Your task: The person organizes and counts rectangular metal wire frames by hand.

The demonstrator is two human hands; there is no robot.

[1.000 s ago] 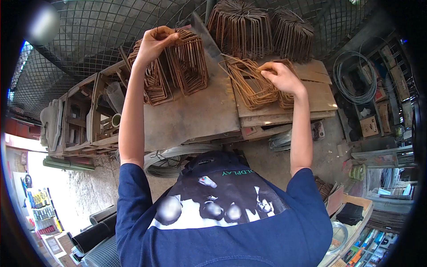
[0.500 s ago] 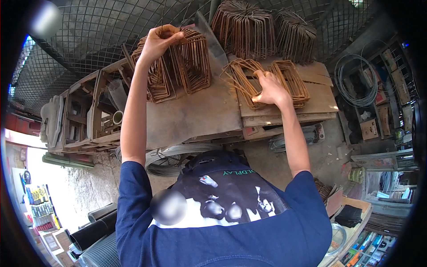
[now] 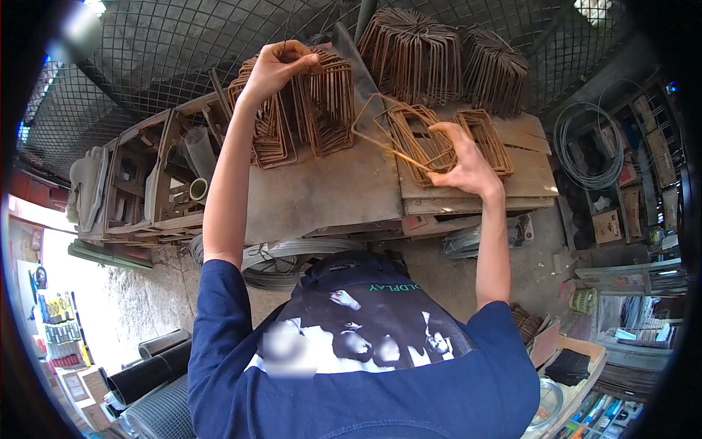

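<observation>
My left hand [image 3: 281, 68] is raised over a bundle of rusty rectangular wire frames [image 3: 327, 102] at the upper middle. Its thumb and fingers are pinched together at the bundle's top; what they grip is too small to make out. To the right, my right hand [image 3: 468, 167] has thumb and fingers spread around the near side of a loose pile of similar wire frames [image 3: 413, 124]. One frame [image 3: 363, 117] leans out from that pile to the left. Another stack of frames [image 3: 486, 139] lies just right of my right hand's fingers.
Behind stand two large bundles of bent rods [image 3: 413, 55] [image 3: 496, 69] against wire mesh. The worktable [image 3: 322, 194] has a metal sheet and wooden boards. Wire coils [image 3: 589, 143] hang at right; another coil [image 3: 274, 263] lies below the table. Wooden crates [image 3: 135, 175] stand left.
My right hand has opened wider and shifted slightly down and right. One frame now sticks out further left from the loose pile. My left hand keeps its pinch; the whole view has shifted slightly.
</observation>
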